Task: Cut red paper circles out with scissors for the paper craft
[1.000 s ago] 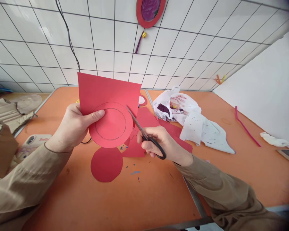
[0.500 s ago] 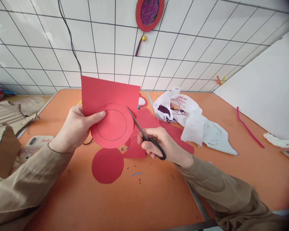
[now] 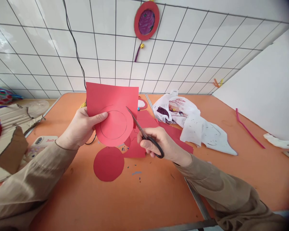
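My left hand [image 3: 85, 126] pinches a sheet of red paper [image 3: 110, 94] at its left side, thumb on the front face. Two rings are drawn on the sheet, one inside the other, and its lower part is cut round along the outer one. In my right hand [image 3: 157, 141] are black-handled scissors [image 3: 140, 129], their blades at the right side of the sheet near the outer ring. Below the sheet a dark red paper disc [image 3: 108, 164] lies on the orange table [image 3: 125, 205]. More red paper [image 3: 144, 120] lies behind the scissors.
A white plastic bag [image 3: 175, 104] with purple yarn sits at the back right. Cardboard [image 3: 12, 144] and a phone [image 3: 42, 142] are at the left. A red round ornament [image 3: 146, 21] hangs on the tiled wall. A pink strip [image 3: 249, 128] lies far right.
My left hand and the red sheet have shifted slightly right, and the sheet has turned a little. The scissors stay in nearly the same place. The whole view has tilted slightly upward.
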Demonstrator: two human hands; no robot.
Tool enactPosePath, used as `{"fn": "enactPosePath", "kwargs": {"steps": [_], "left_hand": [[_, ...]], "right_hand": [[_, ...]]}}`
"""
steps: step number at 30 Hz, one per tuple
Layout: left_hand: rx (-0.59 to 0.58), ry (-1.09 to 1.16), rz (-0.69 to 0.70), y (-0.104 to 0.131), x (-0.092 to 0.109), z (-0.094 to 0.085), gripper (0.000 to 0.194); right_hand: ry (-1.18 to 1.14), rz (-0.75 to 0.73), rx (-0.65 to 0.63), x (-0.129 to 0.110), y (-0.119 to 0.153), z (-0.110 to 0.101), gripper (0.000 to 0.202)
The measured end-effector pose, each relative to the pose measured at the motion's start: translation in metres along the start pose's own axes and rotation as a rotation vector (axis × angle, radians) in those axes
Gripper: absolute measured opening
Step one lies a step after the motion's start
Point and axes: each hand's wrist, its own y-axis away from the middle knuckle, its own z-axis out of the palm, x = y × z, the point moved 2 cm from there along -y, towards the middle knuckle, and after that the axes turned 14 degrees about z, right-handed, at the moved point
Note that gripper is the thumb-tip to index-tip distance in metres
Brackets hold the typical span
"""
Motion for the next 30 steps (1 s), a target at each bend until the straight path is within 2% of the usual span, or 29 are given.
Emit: {"fn": "enactPosePath", "kwargs": {"steps": [5, 10, 18, 22, 24, 26, 28, 30], "left_hand": [[-0.012, -0.014, 0.007, -0.001, 0.003, -0.004, 0.025], [-0.080, -0.021, -0.003, -0.003, 0.006, -0.007, 0.023], [-0.211, -0.132, -0.062, -0.012, 0.014, -0.020, 0.020], [-0.162, -0.109, 0.004, -0.015, 0.021, -0.024, 0.021], [-0.107, -0.071, 0.047, -0.014, 0.023, -0.023, 0.022], [-0.092, -0.039, 0.071, -0.011, 0.022, -0.020, 0.023], [-0.146, -0.026, 0.069, -0.006, 0.019, -0.012, 0.023], [-0.228, -0.038, 0.029, 0.001, 0.013, -0.002, 0.023]], "right_hand": [[-0.008, 0.011, 0.009, -0.002, 0.000, 0.001, 0.048], [0.012, 0.018, 0.004, -0.001, -0.001, 0.000, 0.046], [0.051, -0.005, -0.157, 0.002, -0.001, 0.000, 0.057], [0.070, 0.049, -0.190, 0.000, -0.001, -0.002, 0.059], [0.036, 0.016, -0.096, -0.002, -0.002, -0.005, 0.058], [-0.031, -0.094, 0.100, -0.005, -0.003, -0.010, 0.053], [-0.101, -0.214, 0.293, -0.007, -0.004, -0.012, 0.048], [-0.130, -0.283, 0.389, -0.010, -0.005, -0.011, 0.045]]}}
